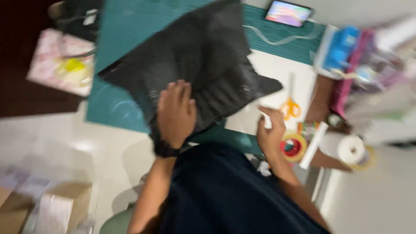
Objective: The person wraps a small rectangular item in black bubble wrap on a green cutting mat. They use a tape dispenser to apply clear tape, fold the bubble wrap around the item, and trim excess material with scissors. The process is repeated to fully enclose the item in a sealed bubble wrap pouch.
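Note:
My left hand [175, 113] presses flat on a large black ribbed sheet of fabric-like material [195, 65] that lies tilted over a green cutting mat [125, 26]. A dark band sits on that wrist. My right hand [271, 130] is raised beside the sheet's right corner and pinches a small white piece [267, 121] between the fingers. The view is blurred by motion.
Orange-handled scissors [290, 106] lie on white paper right of the sheet. A yellow tape roll [294, 145], a white paper roll [351, 149], a tablet [288, 12] and cluttered boxes [346, 47] are at the right. Cardboard boxes [60, 203] sit on the floor at lower left.

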